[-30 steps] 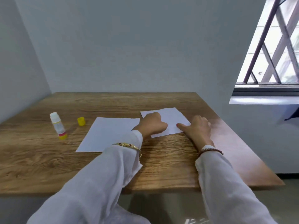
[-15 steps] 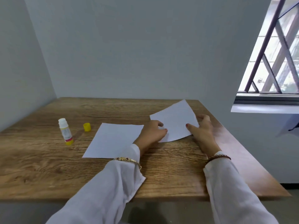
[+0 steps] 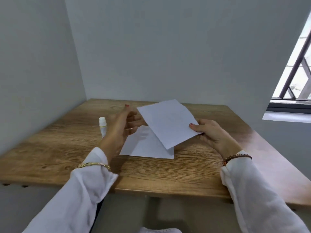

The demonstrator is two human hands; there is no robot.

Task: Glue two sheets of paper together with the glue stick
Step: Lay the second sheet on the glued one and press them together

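My right hand (image 3: 211,132) pinches the right edge of a small white sheet (image 3: 170,121) and holds it tilted in the air above the table. Under it a second white sheet (image 3: 143,146) lies flat on the wood. My left hand (image 3: 120,130) hovers to the left of the raised sheet, fingers spread, holding nothing. The uncapped glue stick (image 3: 103,126) stands upright just left of that hand, its lower part hidden behind it. The yellow cap is out of sight.
The wooden table (image 3: 50,148) fills a corner, with grey walls at the left and back. A barred window (image 3: 296,78) with a white sill sits at the right. The table's near edge runs just past my sleeves.
The small sheet has been lifted off the table and carried left over the flat sheet. My left hand has let go of it and opened. The view has swung to the right.
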